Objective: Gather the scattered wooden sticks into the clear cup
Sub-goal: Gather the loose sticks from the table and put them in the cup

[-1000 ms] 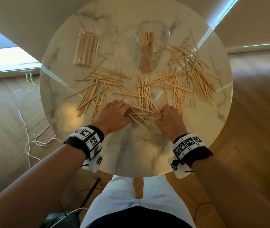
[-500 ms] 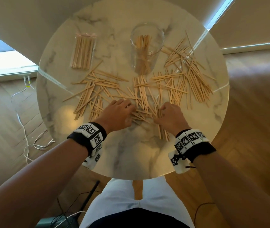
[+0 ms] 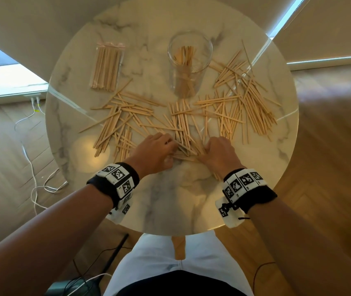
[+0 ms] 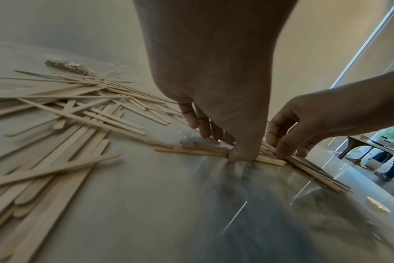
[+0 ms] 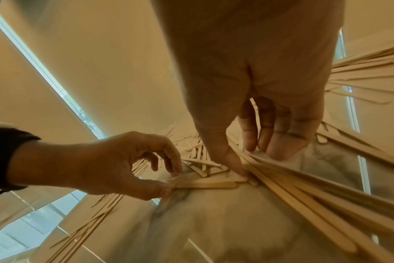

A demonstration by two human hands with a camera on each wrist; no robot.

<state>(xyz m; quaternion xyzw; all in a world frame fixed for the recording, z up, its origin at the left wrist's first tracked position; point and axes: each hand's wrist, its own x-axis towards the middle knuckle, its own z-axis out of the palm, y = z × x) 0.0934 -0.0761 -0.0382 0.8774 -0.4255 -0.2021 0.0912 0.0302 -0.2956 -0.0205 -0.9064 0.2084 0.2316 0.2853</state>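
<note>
Many thin wooden sticks [image 3: 230, 110] lie scattered across the middle of the round marble table [image 3: 170, 201]. The clear cup [image 3: 188, 60] stands upright at the back centre with several sticks inside. My left hand [image 3: 171, 146] and right hand [image 3: 205, 147] sit close together at the near centre, fingers curled down on a small bunch of sticks [image 3: 184, 151]. In the right wrist view my left hand [image 5: 169, 179] pinches the bunch's ends [image 5: 205, 184] between thumb and fingers. My right hand [image 5: 245, 160] has its thumb on the sticks, with the fingers curled behind them.
A clear packet of sticks [image 3: 107, 67] lies at the back left of the table. Dense stick heaps spread left [image 3: 119, 124] and right [image 3: 253, 103] of the hands. White cables [image 3: 31, 163] trail on the wooden floor to the left.
Both hands have drawn a little closer together, raking the near-centre sticks into a tighter bunch between them. The cup and the packet have not moved.
</note>
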